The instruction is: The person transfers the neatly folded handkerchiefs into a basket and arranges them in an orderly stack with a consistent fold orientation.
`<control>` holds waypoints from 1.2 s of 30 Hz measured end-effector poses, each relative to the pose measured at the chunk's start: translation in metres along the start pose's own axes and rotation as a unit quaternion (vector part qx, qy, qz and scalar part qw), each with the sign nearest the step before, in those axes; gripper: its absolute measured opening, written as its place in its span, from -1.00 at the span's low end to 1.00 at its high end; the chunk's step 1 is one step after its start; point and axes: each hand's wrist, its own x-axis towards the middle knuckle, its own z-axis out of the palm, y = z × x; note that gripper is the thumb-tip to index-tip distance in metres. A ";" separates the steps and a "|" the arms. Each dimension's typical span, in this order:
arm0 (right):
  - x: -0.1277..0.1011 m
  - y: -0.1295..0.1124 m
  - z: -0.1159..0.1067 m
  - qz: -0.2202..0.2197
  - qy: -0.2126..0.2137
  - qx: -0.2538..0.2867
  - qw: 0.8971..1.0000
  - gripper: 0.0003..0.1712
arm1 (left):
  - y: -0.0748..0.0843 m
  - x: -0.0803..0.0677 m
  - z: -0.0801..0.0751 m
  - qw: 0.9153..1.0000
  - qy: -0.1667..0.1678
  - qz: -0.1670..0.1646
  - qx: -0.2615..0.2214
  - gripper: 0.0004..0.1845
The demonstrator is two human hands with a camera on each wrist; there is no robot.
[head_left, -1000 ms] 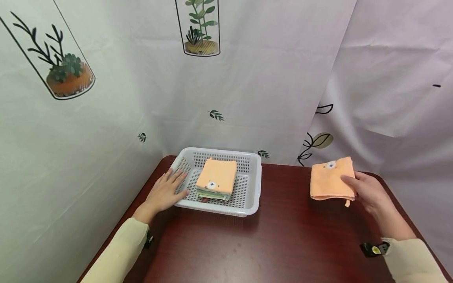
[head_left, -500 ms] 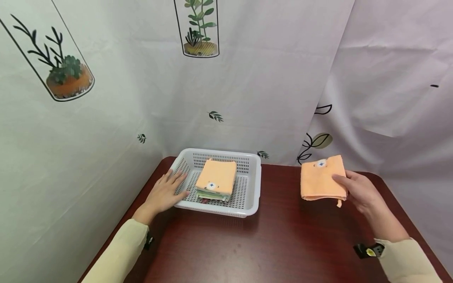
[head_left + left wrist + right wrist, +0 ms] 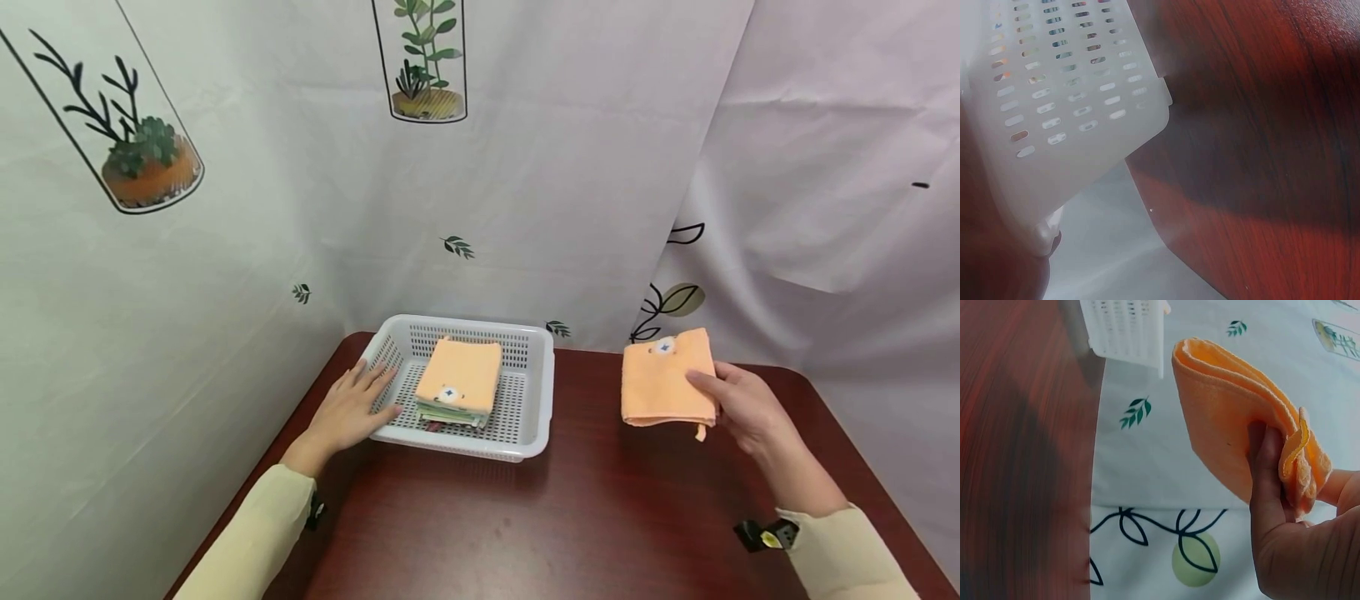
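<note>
My right hand (image 3: 746,407) pinches a folded orange towel (image 3: 663,379) by its right edge, thumb on the near face. The towel bears a small bear face near its top and a loop hanging at the lower right corner. In the right wrist view the same towel (image 3: 1222,412) shows its folded layers, held up above the table. My left hand (image 3: 347,410) rests with spread fingers on the left rim of a white perforated plastic basket (image 3: 534,433). Inside the basket lies another folded orange towel (image 3: 459,367), on top of green-edged folded cloths (image 3: 453,413).
The dark red wooden table (image 3: 525,533) runs up to a pale curtain (image 3: 570,208) printed with plants, which hangs behind and at both sides. The basket stands at the table's back left, close to the curtain.
My right hand has carried the orange towel leftward, nearer to the basket. The left hand, the basket and its contents have stayed in place.
</note>
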 end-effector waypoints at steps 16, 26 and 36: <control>0.001 -0.003 0.030 -0.006 -0.014 0.017 1.000 -0.23 | 0.003 -0.001 -0.002 1.000 0.000 -0.002 -0.007 -0.19; 0.000 -0.007 0.048 -0.011 -0.017 0.014 1.000 -0.22 | 0.003 -0.001 -0.002 1.000 0.000 -0.002 -0.003 -0.18; 0.002 -0.009 0.063 -0.012 -0.020 0.001 1.000 -0.28 | 0.001 0.000 -0.001 1.000 0.004 0.002 -0.003 -0.18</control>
